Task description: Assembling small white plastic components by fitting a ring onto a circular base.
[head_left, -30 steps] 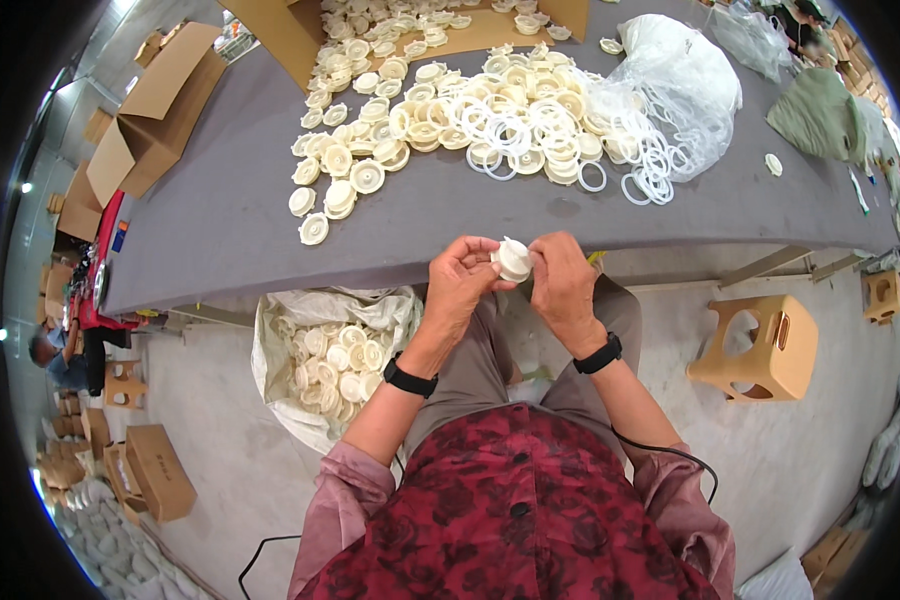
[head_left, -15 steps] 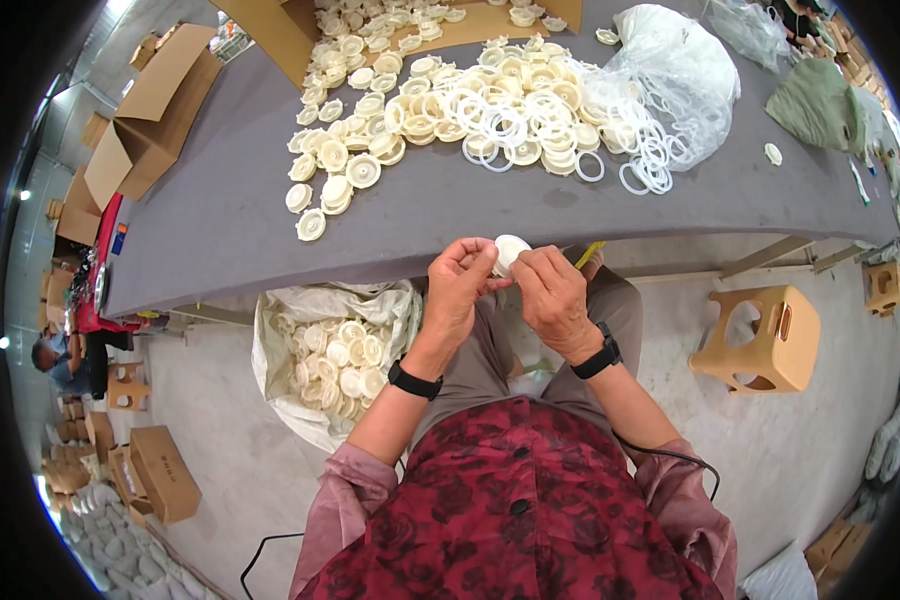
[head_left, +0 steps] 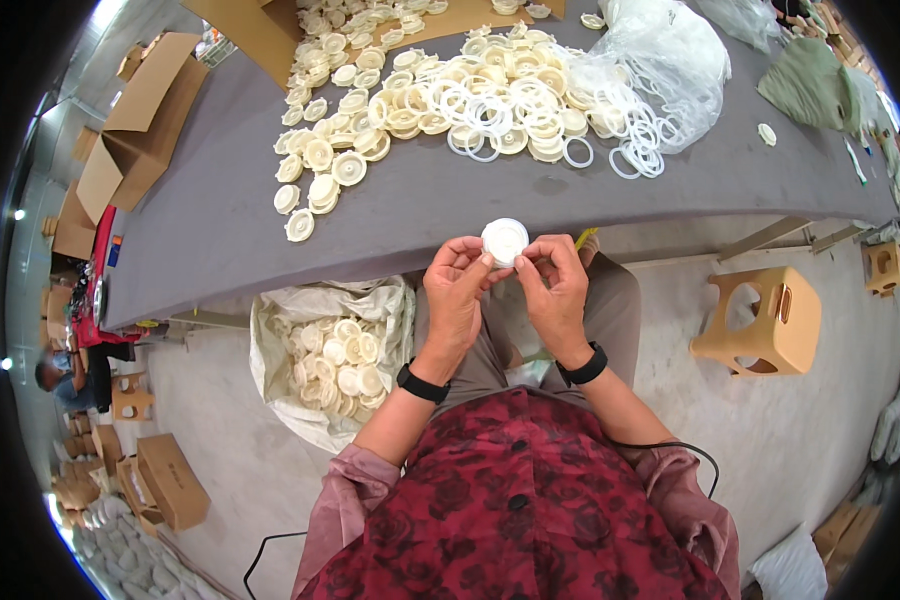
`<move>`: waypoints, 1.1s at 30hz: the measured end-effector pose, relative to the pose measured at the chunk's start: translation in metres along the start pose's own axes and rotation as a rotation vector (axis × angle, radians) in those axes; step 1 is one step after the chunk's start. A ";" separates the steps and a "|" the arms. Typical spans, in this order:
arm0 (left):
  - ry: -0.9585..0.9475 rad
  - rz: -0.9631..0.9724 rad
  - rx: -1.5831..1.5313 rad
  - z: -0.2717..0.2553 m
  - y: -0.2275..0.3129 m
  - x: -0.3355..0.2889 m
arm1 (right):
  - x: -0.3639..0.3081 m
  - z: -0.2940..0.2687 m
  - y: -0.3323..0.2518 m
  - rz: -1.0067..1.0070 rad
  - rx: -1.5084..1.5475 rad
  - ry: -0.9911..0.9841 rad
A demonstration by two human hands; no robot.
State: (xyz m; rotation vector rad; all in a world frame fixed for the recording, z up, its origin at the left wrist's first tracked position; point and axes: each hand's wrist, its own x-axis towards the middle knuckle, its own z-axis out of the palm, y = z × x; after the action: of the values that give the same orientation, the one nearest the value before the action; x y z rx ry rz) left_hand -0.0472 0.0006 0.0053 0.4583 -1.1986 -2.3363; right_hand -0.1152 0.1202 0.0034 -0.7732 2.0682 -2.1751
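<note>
A round white plastic cap (head_left: 505, 241) is pinched between both hands just off the table's near edge, its flat ridged face turned up. My left hand (head_left: 456, 292) grips its left rim with thumb and fingers, and my right hand (head_left: 556, 292) grips the lower right rim. Whether a ring sits around it is too small to tell. Beyond it, cream-coloured caps (head_left: 349, 168) lie in a loose heap on the grey table (head_left: 390, 225). Clear white sealing rings (head_left: 578, 152) lie over the heap's right part, some spilling from a clear plastic bag (head_left: 675, 70).
Below the table on the left stands a white woven sack (head_left: 270, 375) holding many caps. A tan plastic stool (head_left: 770, 320) is on the floor to the right. An open cardboard box (head_left: 240, 40) lies at the back, and a green cloth (head_left: 808, 85) at the far right.
The cap has turned from a tilt to show its whole face. My right hand has shifted from over its side to the lower right rim, and its fingers have drawn back.
</note>
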 end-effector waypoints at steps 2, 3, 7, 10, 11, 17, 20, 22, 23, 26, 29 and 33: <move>0.036 0.060 -0.021 -0.001 -0.004 -0.001 | 0.002 0.001 0.007 0.108 0.073 0.029; 0.035 0.057 -0.020 -0.001 -0.004 -0.001 | 0.003 0.001 0.009 0.180 0.215 0.025; 0.027 0.040 -0.094 -0.006 -0.006 -0.001 | 0.009 -0.006 0.004 0.398 0.580 -0.087; 0.009 0.003 -0.110 -0.008 -0.004 -0.003 | 0.009 -0.012 0.012 0.398 0.668 -0.144; -0.002 -0.016 -0.109 -0.008 -0.002 -0.003 | 0.008 -0.015 0.014 0.400 0.668 -0.140; -0.039 -0.070 -0.082 -0.009 0.005 -0.008 | 0.007 -0.019 0.014 0.387 0.649 -0.178; -0.064 -0.055 -0.022 -0.011 0.005 -0.009 | 0.008 -0.020 0.013 0.363 0.586 -0.199; -0.092 -0.014 0.049 -0.014 0.004 -0.010 | 0.008 -0.019 0.010 0.283 0.342 -0.227; -0.121 0.030 0.119 -0.015 0.003 -0.011 | 0.008 -0.019 0.011 0.286 0.343 -0.226; -0.091 0.023 0.116 -0.013 0.004 -0.013 | 0.010 -0.021 0.012 0.321 0.320 -0.269; -0.060 0.055 0.126 -0.017 -0.005 -0.014 | 0.008 -0.021 0.016 0.358 0.368 -0.286; -0.017 0.050 0.075 -0.016 -0.006 -0.015 | 0.005 -0.017 0.018 0.371 0.382 -0.229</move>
State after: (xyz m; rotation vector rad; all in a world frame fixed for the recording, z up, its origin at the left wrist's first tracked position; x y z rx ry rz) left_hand -0.0283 0.0007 -0.0073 0.4301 -1.2939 -2.2635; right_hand -0.1309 0.1322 -0.0115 -0.5176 1.4822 -2.0638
